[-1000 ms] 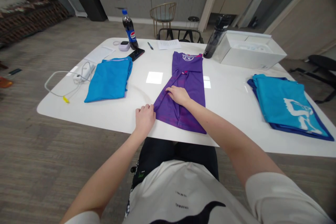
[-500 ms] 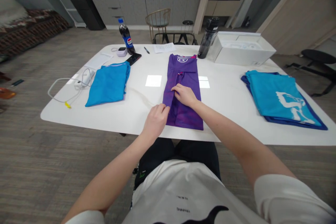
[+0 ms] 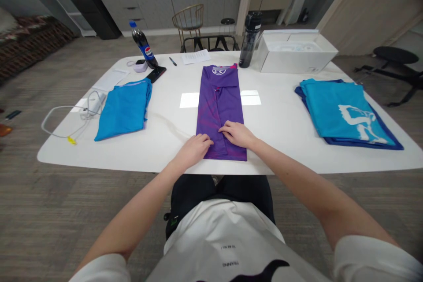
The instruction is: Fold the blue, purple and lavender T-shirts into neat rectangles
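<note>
- Working at a purple shirt, on the near middle of the white tabletop, collar pointing far and hem lying near, probably for easy reach.
- Resting the left hand on the near left edge of the shirt, seemingly to hold that side straight.
- Bending the left fingers together over the cloth; cannot tell whether pinching or only pressing.
- Placing the right hand on the near right part, fingertips touching the long inner edge of the folded-over layer, likely to hold it flat.
- Holding the right fingers close together; again cannot tell whether clamped on cloth.
- Leaving a folded blue cloth to the left and a teal cloth on a dark blue cloth to the right, perhaps to avoid mixing with the shirt.
- Using the far side for a bottle, black flask and white box, presumably to spare the arms any bumping.
</note>
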`<state>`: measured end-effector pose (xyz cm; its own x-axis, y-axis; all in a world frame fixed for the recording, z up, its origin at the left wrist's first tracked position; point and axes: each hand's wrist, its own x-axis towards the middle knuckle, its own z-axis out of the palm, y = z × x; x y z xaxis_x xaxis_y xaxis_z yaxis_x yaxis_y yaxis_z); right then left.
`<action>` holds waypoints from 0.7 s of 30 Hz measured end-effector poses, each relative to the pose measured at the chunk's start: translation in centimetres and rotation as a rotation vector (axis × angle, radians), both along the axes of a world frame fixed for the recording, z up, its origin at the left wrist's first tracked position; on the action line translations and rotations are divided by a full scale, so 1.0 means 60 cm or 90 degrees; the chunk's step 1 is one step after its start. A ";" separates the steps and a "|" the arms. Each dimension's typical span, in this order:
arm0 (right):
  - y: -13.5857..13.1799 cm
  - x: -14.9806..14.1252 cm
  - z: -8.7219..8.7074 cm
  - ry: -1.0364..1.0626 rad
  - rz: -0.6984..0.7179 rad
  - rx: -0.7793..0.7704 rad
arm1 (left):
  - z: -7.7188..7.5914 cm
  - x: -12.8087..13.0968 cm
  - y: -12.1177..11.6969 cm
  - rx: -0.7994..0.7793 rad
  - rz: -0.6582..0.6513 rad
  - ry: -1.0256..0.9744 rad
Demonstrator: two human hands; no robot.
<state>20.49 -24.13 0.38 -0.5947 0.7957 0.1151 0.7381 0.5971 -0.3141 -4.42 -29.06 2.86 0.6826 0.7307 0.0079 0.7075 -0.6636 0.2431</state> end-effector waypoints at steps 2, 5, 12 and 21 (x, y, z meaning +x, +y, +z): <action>-0.012 0.010 0.001 0.000 0.028 -0.004 | -0.012 -0.028 0.025 -0.012 -0.027 0.000; -0.031 0.024 0.001 -0.004 0.057 -0.010 | -0.032 -0.057 0.048 -0.024 -0.062 -0.024; -0.060 0.052 0.007 -0.013 0.119 -0.016 | -0.059 -0.087 0.048 -0.075 -0.085 -0.094; -0.088 0.134 0.021 0.036 0.101 -0.097 | -0.042 -0.101 0.029 -0.169 -0.111 -0.145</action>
<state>28.55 -29.44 1.66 -0.7102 0.7030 0.0378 0.6168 0.6471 -0.4481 -10.50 -27.30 0.34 0.7997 0.6004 -0.0008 0.4975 -0.6620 0.5606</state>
